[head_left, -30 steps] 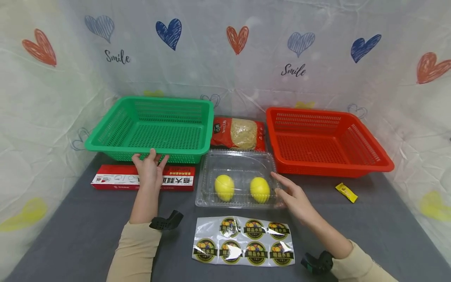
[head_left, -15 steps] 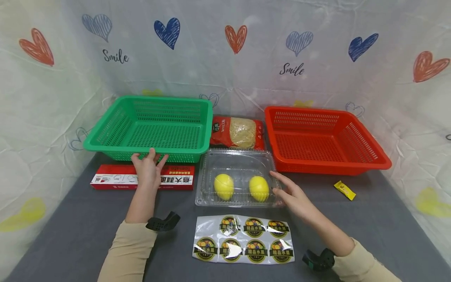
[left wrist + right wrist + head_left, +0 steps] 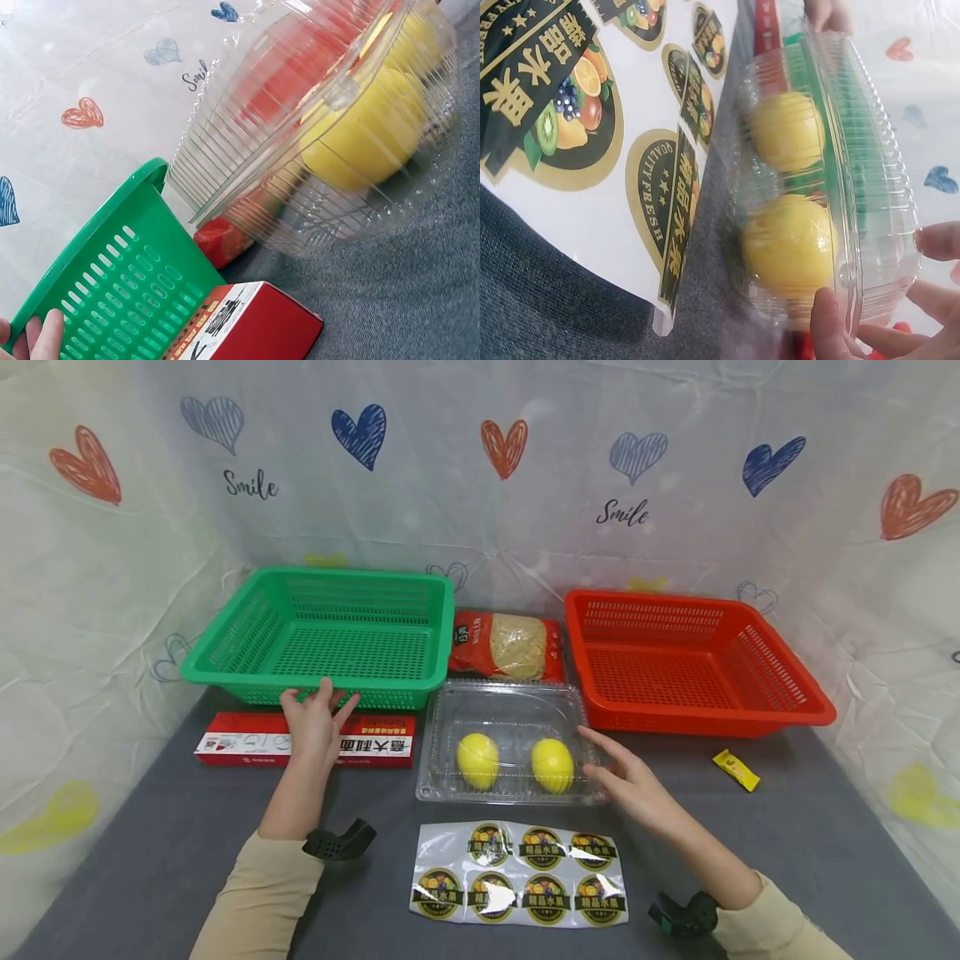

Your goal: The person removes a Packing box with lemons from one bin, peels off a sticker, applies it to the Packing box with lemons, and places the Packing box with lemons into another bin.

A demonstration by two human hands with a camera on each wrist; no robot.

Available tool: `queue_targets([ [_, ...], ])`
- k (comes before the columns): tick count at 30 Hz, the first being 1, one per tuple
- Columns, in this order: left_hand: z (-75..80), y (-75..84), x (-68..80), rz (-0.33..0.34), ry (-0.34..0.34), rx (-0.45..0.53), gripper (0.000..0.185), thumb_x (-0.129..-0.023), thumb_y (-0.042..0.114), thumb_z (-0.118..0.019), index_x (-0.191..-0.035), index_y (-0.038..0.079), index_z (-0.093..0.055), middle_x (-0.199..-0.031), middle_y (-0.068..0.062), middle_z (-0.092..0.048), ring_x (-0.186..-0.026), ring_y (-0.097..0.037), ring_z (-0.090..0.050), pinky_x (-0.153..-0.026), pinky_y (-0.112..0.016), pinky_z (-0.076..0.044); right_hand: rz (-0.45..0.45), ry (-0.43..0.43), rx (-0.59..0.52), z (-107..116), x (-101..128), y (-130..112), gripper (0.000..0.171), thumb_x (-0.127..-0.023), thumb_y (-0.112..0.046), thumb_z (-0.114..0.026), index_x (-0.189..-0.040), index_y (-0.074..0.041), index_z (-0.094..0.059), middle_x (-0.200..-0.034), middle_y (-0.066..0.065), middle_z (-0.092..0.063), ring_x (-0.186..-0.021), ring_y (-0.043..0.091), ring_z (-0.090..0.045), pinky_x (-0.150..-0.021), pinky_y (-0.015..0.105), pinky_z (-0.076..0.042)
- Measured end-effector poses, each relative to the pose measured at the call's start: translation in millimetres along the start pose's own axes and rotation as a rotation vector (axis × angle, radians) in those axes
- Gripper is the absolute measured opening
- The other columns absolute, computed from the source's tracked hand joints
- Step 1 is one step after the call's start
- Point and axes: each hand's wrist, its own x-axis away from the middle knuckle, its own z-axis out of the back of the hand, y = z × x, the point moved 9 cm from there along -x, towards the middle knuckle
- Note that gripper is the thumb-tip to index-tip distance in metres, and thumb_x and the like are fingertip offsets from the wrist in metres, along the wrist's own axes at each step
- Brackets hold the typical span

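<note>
Right hand (image 3: 633, 785) of mine touching the end of the clear container (image 3: 510, 714) on the grey table (image 3: 367, 902), thumb and fingers apart, my left hand (image 3: 312, 727) splayed at the green basket (image 3: 405, 683), mostly cropped in its wrist view, covering part of the red-and-white box (image 3: 382, 743), container ribbed, glare-streaked, two yellow fruits (image 3: 477, 762) inside.

Pale, creased sheeting (image 3: 435, 518) printed with hearts (image 3: 360, 437) and "Smile" lettering (image 3: 251, 485) walls in a grey cloth-covered surface (image 3: 367, 910).
</note>
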Motion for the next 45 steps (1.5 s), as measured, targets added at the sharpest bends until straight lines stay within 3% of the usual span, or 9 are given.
queue_targets([
  [6, 1.5, -0.1, 0.5, 0.027, -0.024, -0.049, 0.040, -0.095, 0.020, -0.044, -0.119, 0.012, -0.014, -0.103, -0.004, -0.038, -0.097, -0.016, -0.052, -0.090, -0.032, -0.046, 0.039, 0.035, 0.030, 6.3, 2.4, -2.9, 0.053, -0.092, -0.014, -0.055, -0.141, -0.010, -0.035, -0.141, 0.017, -0.034, -0.081, 0.029, -0.059, -0.068, 0.035, -0.050],
  [13, 8.6, -3.1, 3.0, 0.105, -0.054, -0.163, 0.065, -0.092, 0.027, -0.050, -0.139, 0.015, -0.006, -0.109, -0.001, -0.040, -0.101, -0.012, -0.054, -0.088, -0.028, -0.047, 0.111, 0.054, 0.080, 9.7, 8.4, -6.0, 0.052, -0.091, -0.016, -0.057, -0.138, -0.009, -0.038, -0.139, 0.015, -0.038, -0.089, 0.026, -0.058, -0.067, 0.037, -0.052],
  [19, 9.6, -4.8, 9.1, 0.131, -0.102, -0.263, 0.057, -0.093, 0.028, -0.050, -0.136, 0.013, -0.014, -0.106, -0.001, -0.047, -0.101, -0.013, -0.055, -0.083, -0.026, -0.049, 0.150, 0.113, 0.147, 14.9, 12.6, -7.5, 0.049, -0.089, -0.015, -0.059, -0.135, -0.009, -0.044, -0.134, 0.013, -0.044, -0.092, 0.027, -0.057, -0.064, 0.039, -0.051],
  [25, 8.4, -9.2, 21.4, 0.165, -0.203, -0.444, 0.060, -0.095, 0.022, -0.049, -0.141, 0.009, -0.012, -0.115, -0.005, -0.050, -0.093, -0.006, -0.058, -0.083, -0.026, -0.049, 0.179, 0.158, 0.241, 17.8, 18.3, -15.1, 0.045, -0.087, -0.015, -0.063, -0.130, -0.009, -0.050, -0.126, 0.012, -0.050, -0.096, 0.026, -0.055, -0.071, 0.034, -0.051],
  [33, -1.2, -13.4, 42.9, 0.091, -0.355, -0.692, 0.054, -0.095, 0.024, -0.050, -0.136, -0.001, -0.026, -0.130, -0.023, -0.042, -0.099, -0.013, -0.056, -0.084, -0.027, -0.049, 0.228, 0.231, 0.279, 20.8, 28.8, -27.0, 0.039, -0.084, -0.012, -0.066, -0.122, -0.013, -0.058, -0.113, 0.005, -0.057, -0.088, 0.015, -0.053, -0.067, 0.029, -0.052],
  [39, -7.3, -13.6, 57.6, 0.009, -0.402, -0.811, 0.041, -0.095, 0.017, -0.049, -0.128, -0.004, -0.037, -0.119, -0.025, -0.048, -0.097, -0.021, -0.057, -0.082, -0.030, -0.050, 0.282, 0.245, 0.268, 18.3, 34.6, -36.1, 0.041, -0.083, -0.007, -0.067, -0.122, -0.011, -0.057, -0.107, 0.003, -0.059, -0.083, 0.008, -0.054, -0.065, 0.027, -0.051],
  [45, -9.2, -12.7, 71.5, -0.131, -0.425, -0.992, 0.031, -0.091, 0.011, -0.054, -0.118, -0.004, -0.048, -0.108, -0.021, -0.056, -0.093, -0.032, -0.059, -0.077, -0.033, -0.052, 0.330, 0.191, 0.219, 7.8, 38.3, -44.3, 0.040, -0.082, -0.004, -0.067, -0.120, -0.010, -0.058, -0.098, 0.001, -0.062, -0.081, 0.009, -0.057, -0.064, 0.026, -0.050],
])
